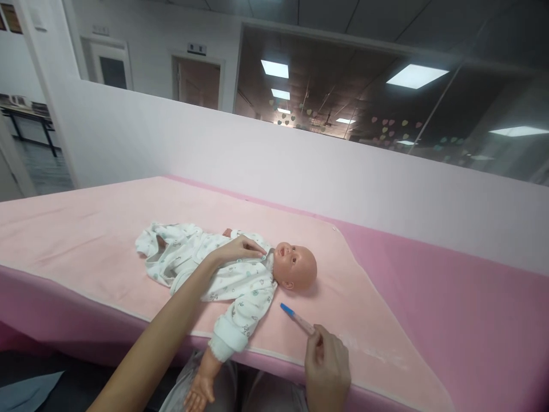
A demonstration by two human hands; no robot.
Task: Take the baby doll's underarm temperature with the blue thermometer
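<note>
A baby doll (pixel 302 269) in a white patterned outfit (pixel 251 292) lies on its back on a pink padded surface (pixel 364 326), its head to the right. My left hand (pixel 240 250) rests on the doll's chest near the collar, its fingers stretched toward the neck. In my right hand (pixel 326 357), by the front edge, is a pen-like stick with a blue tip (pixel 287 309), pinched between thumb and fingers. The blue end points up and left, toward the doll's shoulder, apart from it. One doll arm (pixel 206 375) hangs over the front edge.
Behind the surface stands a white low wall (pixel 274 154) with a glass window above it. My knees are below the front edge. At the far left, a dark table (pixel 30 114) shows through an opening.
</note>
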